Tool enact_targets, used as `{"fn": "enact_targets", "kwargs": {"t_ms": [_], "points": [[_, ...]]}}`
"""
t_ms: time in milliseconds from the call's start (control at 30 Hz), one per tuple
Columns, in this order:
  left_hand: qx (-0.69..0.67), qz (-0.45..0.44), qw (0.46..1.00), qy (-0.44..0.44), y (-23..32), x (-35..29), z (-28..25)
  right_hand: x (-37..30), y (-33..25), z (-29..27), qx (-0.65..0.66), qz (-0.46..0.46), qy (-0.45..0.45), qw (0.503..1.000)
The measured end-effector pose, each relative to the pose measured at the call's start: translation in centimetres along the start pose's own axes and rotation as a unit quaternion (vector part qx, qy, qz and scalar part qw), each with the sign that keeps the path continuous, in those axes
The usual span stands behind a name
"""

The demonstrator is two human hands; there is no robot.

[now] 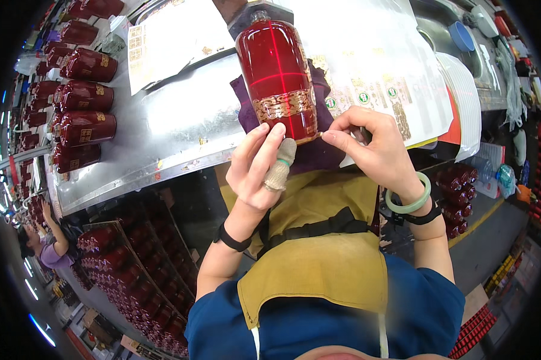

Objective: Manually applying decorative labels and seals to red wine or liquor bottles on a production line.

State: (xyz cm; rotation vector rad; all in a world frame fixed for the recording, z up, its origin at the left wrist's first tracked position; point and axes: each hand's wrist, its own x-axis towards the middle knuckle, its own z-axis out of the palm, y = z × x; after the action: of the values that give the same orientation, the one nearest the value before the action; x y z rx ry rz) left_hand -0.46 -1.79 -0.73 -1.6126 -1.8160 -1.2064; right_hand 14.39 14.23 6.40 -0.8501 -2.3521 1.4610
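A dark red glass bottle (pixel 276 66) lies with its neck away from me and its base toward me on a purple cloth (pixel 245 102). A gold patterned band (pixel 284 104) runs round its lower part, and red light lines cross its side. The fingertips of my left hand (pixel 255 162) press on the bottle near its base, its thumb in a knitted grey cover (pixel 277 171) against the base edge. Thumb and forefinger of my right hand (pixel 375 141) are pinched at the base's right corner, around what looks like the end of a thin gold strip.
Sheets of gold and green decals (pixel 366 99) lie to the right, and a white sheet (pixel 180 42) lies at the back left. Rows of red bottles (pixel 87 96) stand left of the metal table (pixel 174 120). A blue bowl (pixel 461 36) is far right; another person (pixel 51 243) works far left.
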Motion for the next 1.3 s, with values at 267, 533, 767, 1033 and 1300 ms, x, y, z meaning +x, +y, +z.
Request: {"fn": "enact_targets", "kwargs": {"t_ms": [267,533,767,1033,1300], "points": [[0.001,0.002,1.0,0.002,-0.1,-0.6,-0.1,0.1,-0.2,0.2,0.016,0.003,0.005,1.0],[-0.306,-0.334,0.891,-0.043,0.2,-0.3,-0.1,0.0,-0.1,0.5,0.025,0.019,0.0,1.0],[-0.348,-0.397,0.848,-0.046,0.7,0.5,-0.1,-0.6,-0.8,0.2,0.045,0.026,0.0,0.999],[-0.444,-0.388,0.807,-0.031,-0.6,-0.8,0.0,-1.2,-1.9,0.2,0.086,0.009,-0.004,0.996],[-0.46,-0.385,0.8,-0.035,-0.6,-1.4,0.0,-1.3,-2.8,0.1,0.069,-0.021,0.004,0.997]]}}
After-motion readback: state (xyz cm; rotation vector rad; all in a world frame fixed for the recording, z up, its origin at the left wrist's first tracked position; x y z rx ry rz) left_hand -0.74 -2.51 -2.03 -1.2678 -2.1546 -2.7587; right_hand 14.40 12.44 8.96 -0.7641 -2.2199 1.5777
